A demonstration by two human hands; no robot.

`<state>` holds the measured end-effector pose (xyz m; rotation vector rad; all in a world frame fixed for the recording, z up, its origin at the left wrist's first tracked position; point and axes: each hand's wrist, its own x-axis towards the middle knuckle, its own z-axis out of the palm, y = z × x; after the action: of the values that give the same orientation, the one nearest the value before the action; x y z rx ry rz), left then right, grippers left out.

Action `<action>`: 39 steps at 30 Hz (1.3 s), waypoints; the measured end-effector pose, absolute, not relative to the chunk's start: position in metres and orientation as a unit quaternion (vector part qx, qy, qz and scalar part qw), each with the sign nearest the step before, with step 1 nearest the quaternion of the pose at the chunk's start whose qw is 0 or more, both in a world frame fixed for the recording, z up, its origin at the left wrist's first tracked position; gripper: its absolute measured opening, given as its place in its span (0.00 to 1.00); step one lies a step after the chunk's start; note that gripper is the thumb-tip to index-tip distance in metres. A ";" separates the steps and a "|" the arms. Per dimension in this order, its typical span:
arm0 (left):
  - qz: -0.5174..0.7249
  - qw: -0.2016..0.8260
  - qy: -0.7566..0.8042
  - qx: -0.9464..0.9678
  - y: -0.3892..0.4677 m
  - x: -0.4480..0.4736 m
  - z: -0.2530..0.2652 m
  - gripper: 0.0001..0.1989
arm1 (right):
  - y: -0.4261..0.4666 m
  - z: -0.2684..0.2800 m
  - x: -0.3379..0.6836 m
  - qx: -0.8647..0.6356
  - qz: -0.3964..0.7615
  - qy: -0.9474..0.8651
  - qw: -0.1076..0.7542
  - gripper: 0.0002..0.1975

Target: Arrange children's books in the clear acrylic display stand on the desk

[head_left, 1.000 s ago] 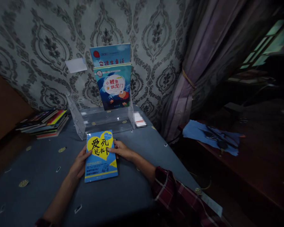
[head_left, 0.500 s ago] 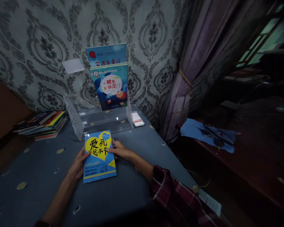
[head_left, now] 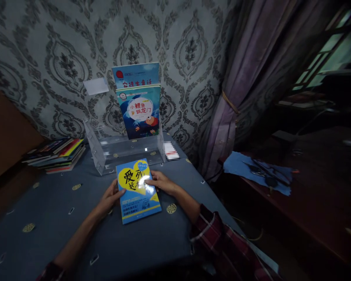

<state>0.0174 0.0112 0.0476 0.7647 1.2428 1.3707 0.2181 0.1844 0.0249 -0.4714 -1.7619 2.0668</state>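
A blue book (head_left: 139,203) with a yellow heart on its cover is held between my two hands above the table, front side up and tilted toward me. My left hand (head_left: 109,197) grips its left edge, thumb on the cover. On the right edge my right hand (head_left: 163,182) has its thumb over the heart; the fingers behind the book are hidden. Just beyond it stands a clear acrylic rack (head_left: 98,154). In the rack's rear part a dark blue picture book (head_left: 140,117) leans upright, with a lighter blue book (head_left: 137,74) taller behind it.
A stack of books (head_left: 58,154) lies at the table's left. Beside the rack's right end is a small white item (head_left: 171,151), partly blurred out. A tied purple curtain (head_left: 225,113) hangs at the right, near a dark red surface with a blue cloth (head_left: 251,169) and tools.
Both hands have carried the book to the right, and it has turned slightly. Glare now shows on its cover. The view has shifted a little.
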 end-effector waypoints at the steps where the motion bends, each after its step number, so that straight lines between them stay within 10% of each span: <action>1: 0.567 0.536 0.528 0.337 0.015 0.018 0.047 0.37 | 0.186 0.027 0.224 -0.171 0.730 -0.632 0.196 0.28; 39: 0.545 0.448 0.551 0.445 0.058 0.031 0.046 0.44 | 0.208 0.034 0.234 -0.212 0.668 -0.623 0.348 0.25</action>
<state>0.0311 0.0581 0.0457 1.1011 1.3644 1.3495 0.2337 0.2075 0.0337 -0.5497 -1.6142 1.7318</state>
